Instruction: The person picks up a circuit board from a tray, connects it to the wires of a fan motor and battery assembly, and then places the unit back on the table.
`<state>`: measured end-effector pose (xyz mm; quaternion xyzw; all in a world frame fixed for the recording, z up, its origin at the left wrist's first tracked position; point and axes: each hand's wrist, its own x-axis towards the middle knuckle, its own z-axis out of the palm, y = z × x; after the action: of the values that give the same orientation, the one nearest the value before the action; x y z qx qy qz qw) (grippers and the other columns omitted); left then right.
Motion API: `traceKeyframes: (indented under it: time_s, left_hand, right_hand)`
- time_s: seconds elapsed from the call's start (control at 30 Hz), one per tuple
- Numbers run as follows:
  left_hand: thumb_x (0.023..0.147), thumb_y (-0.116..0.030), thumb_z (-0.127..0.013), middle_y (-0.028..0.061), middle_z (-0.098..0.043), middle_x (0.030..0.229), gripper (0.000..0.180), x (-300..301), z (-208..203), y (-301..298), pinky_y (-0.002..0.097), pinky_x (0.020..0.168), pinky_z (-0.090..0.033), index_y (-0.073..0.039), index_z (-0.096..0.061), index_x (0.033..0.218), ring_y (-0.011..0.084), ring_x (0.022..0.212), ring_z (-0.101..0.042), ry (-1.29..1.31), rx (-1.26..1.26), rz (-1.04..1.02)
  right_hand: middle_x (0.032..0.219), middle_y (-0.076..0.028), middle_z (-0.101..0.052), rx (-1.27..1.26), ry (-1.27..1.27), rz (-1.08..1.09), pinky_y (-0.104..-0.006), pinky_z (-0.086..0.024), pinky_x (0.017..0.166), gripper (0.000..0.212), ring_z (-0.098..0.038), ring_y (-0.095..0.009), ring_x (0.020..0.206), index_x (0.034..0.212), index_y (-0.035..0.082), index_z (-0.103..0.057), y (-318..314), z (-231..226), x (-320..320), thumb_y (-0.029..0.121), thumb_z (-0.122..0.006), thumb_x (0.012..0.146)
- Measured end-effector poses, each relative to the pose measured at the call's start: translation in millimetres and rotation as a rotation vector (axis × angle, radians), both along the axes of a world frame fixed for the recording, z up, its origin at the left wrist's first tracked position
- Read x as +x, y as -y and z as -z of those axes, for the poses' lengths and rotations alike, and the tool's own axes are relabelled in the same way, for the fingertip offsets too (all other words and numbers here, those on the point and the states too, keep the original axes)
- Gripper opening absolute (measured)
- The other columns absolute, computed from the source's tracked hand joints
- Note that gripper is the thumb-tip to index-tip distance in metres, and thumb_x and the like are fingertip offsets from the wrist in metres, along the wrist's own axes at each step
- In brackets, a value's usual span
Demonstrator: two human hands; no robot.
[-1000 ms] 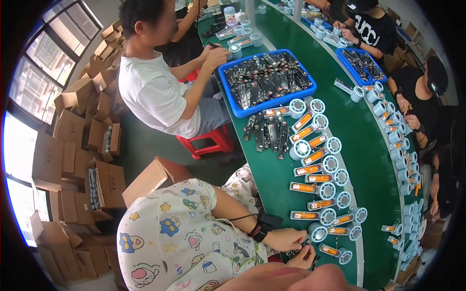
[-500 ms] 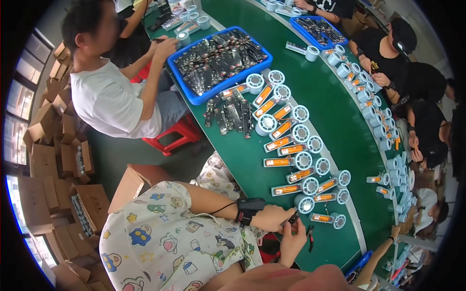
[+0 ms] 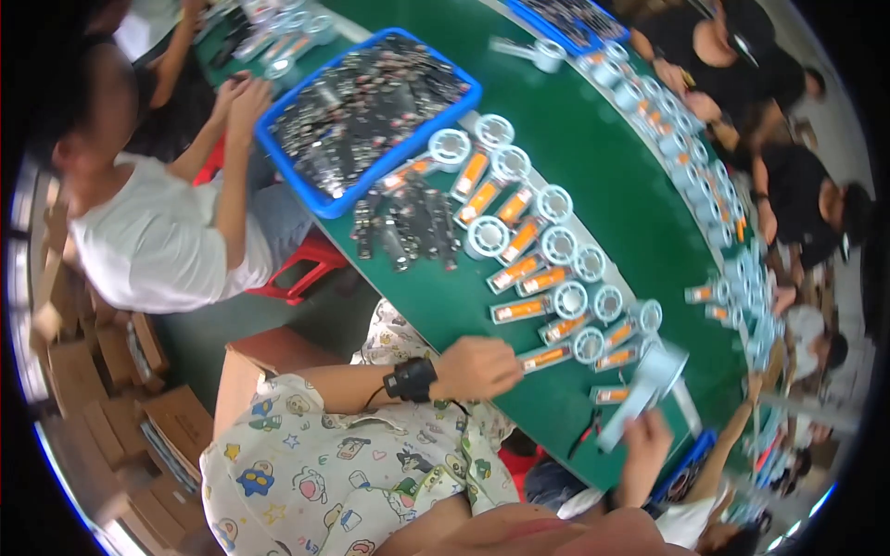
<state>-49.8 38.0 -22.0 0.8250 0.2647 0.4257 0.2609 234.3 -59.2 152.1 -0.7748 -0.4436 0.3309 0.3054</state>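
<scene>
My right hand, blurred by motion, has its fingers closed on the handle end of a light-blue handheld fan. Its round head points away from me over the table's right part. To the left, my left hand, with a black device strapped at the wrist, hangs by the table's near edge. Its fingers are curled, and whatever they hold is hidden. Just beyond those fingertips lies an open fan with an orange battery. Black-and-red pliers lie left of the right hand.
Several open fans line the green table. Loose dark strip-like parts lie beside a blue tray heaped with similar parts. A person in white sits at left. Cardboard boxes stack behind; others work across the table.
My hands have separated. The right has moved right with the light-blue fan in it; the left has drawn back to the left and away from it. The whole view has shifted.
</scene>
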Motion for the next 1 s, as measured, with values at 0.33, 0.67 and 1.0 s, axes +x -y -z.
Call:
traceKeyframes:
  time_s: [0.33,0.67,1.0]
  left_hand:
    - [0.08,-0.005,-0.076,0.0061,-0.058,0.077,0.012,-1,10,-22,0.0359,0.061,-0.05,-0.006,-0.066,0.085,0.0251,0.07,-0.06,-0.069,0.02,-0.057]
    - [0.079,-0.008,-0.078,0.0111,-0.063,0.113,0.02,-75,-8,-64,0.0462,0.089,-0.046,-0.009,-0.073,0.098,0.0318,0.106,-0.059,-0.232,-0.061,-0.697]
    - [0.081,-0.017,-0.077,0.0077,-0.062,0.112,0.025,-92,-23,-119,0.0448,0.097,-0.042,-0.012,-0.074,0.105,0.0289,0.116,-0.054,-0.595,0.103,-0.452]
  right_hand:
    - [0.078,-0.02,-0.069,-0.073,0.39,-0.067,-0.044,-0.056,0.064,0.04,-0.071,-0.031,0.072,0.094,-0.006,-0.07,-340,147,132,0.034,-0.066,0.096]
    - [0.113,-0.018,-0.073,0.292,0.525,-0.148,-0.0399,-0.055,0.085,0.048,-0.071,-0.031,0.097,0.134,-0.001,-0.065,-243,95,43,0.035,-0.067,0.103]
    - [0.099,-0.008,-0.07,0.271,0.027,-0.247,-0.0287,-0.054,0.081,0.019,-0.066,-0.015,0.087,0.113,-0.003,-0.069,-79,91,-77,0.007,-0.07,0.098]
